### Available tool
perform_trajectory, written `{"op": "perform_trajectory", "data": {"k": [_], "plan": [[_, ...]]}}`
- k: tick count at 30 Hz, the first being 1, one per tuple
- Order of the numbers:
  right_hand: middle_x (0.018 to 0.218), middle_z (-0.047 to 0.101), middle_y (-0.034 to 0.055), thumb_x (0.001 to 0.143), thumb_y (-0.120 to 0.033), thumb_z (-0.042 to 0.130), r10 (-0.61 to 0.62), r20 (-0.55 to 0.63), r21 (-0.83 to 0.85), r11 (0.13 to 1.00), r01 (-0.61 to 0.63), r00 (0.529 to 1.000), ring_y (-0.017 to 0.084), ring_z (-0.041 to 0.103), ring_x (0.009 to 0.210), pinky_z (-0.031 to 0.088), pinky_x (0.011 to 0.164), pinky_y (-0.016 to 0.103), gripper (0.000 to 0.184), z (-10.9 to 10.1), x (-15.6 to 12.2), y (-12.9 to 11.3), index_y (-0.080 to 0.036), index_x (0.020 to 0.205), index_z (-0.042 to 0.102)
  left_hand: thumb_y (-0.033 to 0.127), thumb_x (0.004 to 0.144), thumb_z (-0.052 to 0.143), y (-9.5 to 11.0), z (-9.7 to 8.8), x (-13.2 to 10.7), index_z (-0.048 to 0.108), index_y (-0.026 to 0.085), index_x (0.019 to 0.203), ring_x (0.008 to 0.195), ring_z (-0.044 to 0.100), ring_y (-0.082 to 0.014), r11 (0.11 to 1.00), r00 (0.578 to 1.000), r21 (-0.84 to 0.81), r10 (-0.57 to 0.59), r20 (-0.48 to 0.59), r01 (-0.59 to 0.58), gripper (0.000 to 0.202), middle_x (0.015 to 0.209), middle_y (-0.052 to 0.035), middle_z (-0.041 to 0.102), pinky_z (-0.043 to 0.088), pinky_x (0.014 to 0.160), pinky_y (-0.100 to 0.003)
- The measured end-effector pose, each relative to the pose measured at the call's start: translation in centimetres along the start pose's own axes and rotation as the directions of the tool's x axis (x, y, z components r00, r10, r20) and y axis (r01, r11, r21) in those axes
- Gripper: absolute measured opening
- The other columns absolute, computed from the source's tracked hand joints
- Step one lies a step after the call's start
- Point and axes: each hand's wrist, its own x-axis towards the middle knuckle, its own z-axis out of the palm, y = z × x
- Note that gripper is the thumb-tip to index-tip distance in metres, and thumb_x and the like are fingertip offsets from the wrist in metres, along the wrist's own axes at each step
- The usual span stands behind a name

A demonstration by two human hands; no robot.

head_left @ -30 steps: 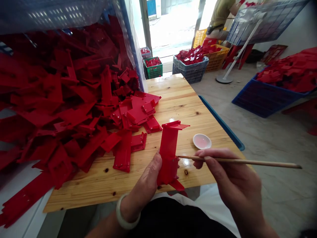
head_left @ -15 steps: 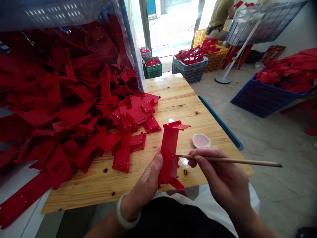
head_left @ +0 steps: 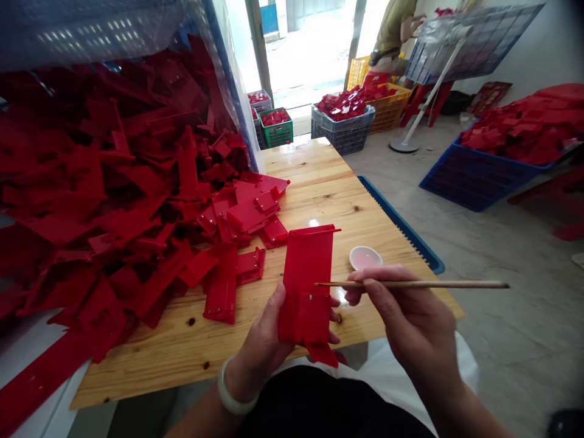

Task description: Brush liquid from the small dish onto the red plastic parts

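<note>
My left hand grips a flat red plastic part by its lower half, thumb along the left edge and fingertips showing at the right. A hinged flap sticks out at the part's bottom end. Between the thumb and fingers of my right hand is a thin wooden paintbrush, held level. Its tip lies over the middle of the red part, just above two small pins; whether it touches is unclear. Beyond my right hand, a small white dish with pinkish liquid stands on the wooden table.
A large heap of red plastic parts spills from a plastic-lined crate onto the table's left side. Past the table stand more filled crates, including a blue crate, and a white stand. A person sits at the back.
My left hand has turned the red part so its broad face shows more fully. The brush tip has shifted slightly left and up relative to the part.
</note>
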Motion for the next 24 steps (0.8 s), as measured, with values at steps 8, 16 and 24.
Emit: {"op": "perform_trajectory", "data": {"k": [8, 16, 24], "plan": [[0.088, 0.084, 0.0007, 0.109, -0.031, 0.073, 0.044, 0.041, 0.052, 0.998, -0.046, 0.998, 0.016, 0.079, 0.071, 0.068, 0.067, 0.026, 0.009, -0.1, 0.2, -0.2, -0.026, 0.108, 0.080, 0.077, 0.105, 0.053, -0.2, -0.1, 0.2, 0.084, 0.011, 0.125, 0.111, 0.076, -0.0361, 0.998, 0.999, -0.065, -0.016, 0.028, 0.017, 0.075, 0.129, -0.0225, 0.079, 0.068, 0.088, -0.047], [0.089, 0.084, 0.0008, 0.109, -0.032, 0.073, 0.079, 0.040, 0.029, 0.996, -0.080, 0.996, 0.016, 0.080, 0.072, 0.068, 0.069, 0.027, 0.010, -0.2, -0.1, 0.4, -0.026, 0.109, 0.080, 0.076, 0.106, 0.051, -0.4, -0.4, 0.3, 0.083, 0.011, 0.125, 0.110, 0.077, -0.0354, 0.997, 0.999, -0.072, -0.019, 0.031, 0.021, 0.076, 0.129, -0.0224, 0.079, 0.068, 0.087, -0.047], [0.085, 0.083, 0.0010, 0.105, -0.038, 0.078, 0.075, -0.225, 0.139, 0.989, -0.044, 0.971, 0.014, 0.078, 0.073, 0.066, 0.074, 0.022, 0.013, -1.6, 0.7, 1.9, -0.027, 0.108, 0.082, 0.052, 0.112, 0.053, 2.1, 0.1, 5.1, 0.076, 0.008, 0.116, 0.087, 0.080, -0.0277, 0.994, 0.966, 0.054, -0.078, -0.247, 0.094, 0.050, 0.106, -0.0200, 0.083, 0.064, 0.087, -0.042]]}}
